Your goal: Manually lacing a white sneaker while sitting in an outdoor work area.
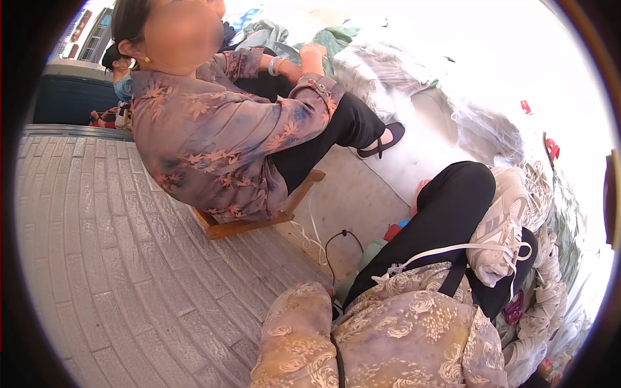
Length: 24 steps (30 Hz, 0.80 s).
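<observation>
A beige sneaker (501, 226) lies across my black-trousered lap (453, 194). From it a long white shoelace (446, 249) runs left to a small metallic piece near my waist, too small to make out. My left sleeve (297, 323), patterned with pale roses, comes up from the lower edge and bends. Its cuff end is nearest to a thin black cord, and the hand beyond it does not show. On the right my other sleeve (482, 349) is partly in view. My right hand is out of sight too, so what either hand holds is hidden.
Another person in a leaf-print shirt (213, 142) sits on a low wooden stool (252, 226) at the left, hands together over the knees. Several beige sneakers (543, 284) are heaped along my right. White plastic sheeting (485, 129) lies ahead. Cords (346, 234) trail between us.
</observation>
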{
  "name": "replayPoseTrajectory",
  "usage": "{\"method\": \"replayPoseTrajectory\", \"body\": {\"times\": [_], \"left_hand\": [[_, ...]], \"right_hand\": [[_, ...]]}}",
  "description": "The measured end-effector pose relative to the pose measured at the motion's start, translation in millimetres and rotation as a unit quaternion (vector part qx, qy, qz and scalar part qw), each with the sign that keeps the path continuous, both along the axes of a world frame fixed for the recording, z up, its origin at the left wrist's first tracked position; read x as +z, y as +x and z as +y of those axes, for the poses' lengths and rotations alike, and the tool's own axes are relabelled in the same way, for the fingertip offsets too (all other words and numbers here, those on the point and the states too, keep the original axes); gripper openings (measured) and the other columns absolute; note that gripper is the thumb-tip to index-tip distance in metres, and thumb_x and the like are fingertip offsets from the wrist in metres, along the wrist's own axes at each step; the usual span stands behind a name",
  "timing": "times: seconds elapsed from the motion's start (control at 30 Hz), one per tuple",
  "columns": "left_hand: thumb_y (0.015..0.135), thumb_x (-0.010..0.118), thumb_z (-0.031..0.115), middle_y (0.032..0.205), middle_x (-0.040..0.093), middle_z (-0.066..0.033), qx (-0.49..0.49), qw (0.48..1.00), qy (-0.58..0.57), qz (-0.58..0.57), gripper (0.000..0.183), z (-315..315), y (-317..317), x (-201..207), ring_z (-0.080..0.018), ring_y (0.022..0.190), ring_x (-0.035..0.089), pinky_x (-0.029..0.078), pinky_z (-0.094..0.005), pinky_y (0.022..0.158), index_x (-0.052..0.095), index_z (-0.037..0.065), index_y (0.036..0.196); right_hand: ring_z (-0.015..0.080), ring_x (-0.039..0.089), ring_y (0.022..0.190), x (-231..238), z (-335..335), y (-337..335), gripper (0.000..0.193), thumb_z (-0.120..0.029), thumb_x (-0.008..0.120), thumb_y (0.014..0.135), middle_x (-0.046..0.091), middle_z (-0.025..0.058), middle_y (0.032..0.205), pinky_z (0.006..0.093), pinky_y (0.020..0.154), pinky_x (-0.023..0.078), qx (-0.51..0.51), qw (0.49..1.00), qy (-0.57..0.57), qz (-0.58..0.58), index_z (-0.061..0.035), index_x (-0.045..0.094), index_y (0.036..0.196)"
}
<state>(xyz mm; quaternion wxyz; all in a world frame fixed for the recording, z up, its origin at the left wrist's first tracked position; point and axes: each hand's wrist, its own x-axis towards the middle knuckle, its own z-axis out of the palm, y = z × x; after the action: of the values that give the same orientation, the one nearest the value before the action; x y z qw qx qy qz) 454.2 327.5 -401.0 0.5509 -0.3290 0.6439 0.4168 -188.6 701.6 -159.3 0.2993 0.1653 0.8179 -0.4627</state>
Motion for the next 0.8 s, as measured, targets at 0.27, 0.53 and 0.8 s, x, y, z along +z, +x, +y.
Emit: {"method": "replayPoseTrajectory", "body": {"times": [0.27,0.53,0.8], "left_hand": [[0.078,0.060,0.027,0.111,0.064,-0.0169,-0.027,0.999,-0.023,-0.014,0.036,-83.8,-50.6,106.6,-0.0343,0.104,0.060,0.047,-0.0431,0.087,0.067,0.005,0.105],[0.078,0.055,0.011,0.110,0.063,-0.0175,0.017,0.949,-0.306,0.077,0.028,-212.2,-223.9,222.8,-0.0324,0.105,0.061,0.050,-0.0424,0.085,0.069,0.006,0.102],[0.076,0.065,0.025,0.071,0.058,-0.0097,-0.013,0.617,-0.243,0.749,0.021,-159.8,-380.6,300.5,-0.0297,0.071,0.059,0.047,-0.0402,0.065,0.057,0.007,0.074]], "right_hand": [[0.0038,0.047,0.062,-35.5,45.0,45.0,0.018,-0.023,0.053,0.091,0.053,-0.0041,0.075,0.0215,0.056,0.043,-0.042,0.999,-0.028,-0.001,-0.0100,0.058,0.102],[0.0036,0.047,0.062,-77.0,9.0,62.7,0.018,-0.023,0.053,0.091,0.053,-0.0040,0.075,0.0209,0.056,0.043,-0.076,0.993,-0.085,0.013,-0.0099,0.058,0.102],[0.0023,0.044,0.060,-9.5,-119.6,61.9,0.020,-0.024,0.055,0.092,0.053,-0.0036,0.074,0.0163,0.057,0.038,0.011,0.982,-0.157,0.108,-0.0074,0.058,0.103]]}}
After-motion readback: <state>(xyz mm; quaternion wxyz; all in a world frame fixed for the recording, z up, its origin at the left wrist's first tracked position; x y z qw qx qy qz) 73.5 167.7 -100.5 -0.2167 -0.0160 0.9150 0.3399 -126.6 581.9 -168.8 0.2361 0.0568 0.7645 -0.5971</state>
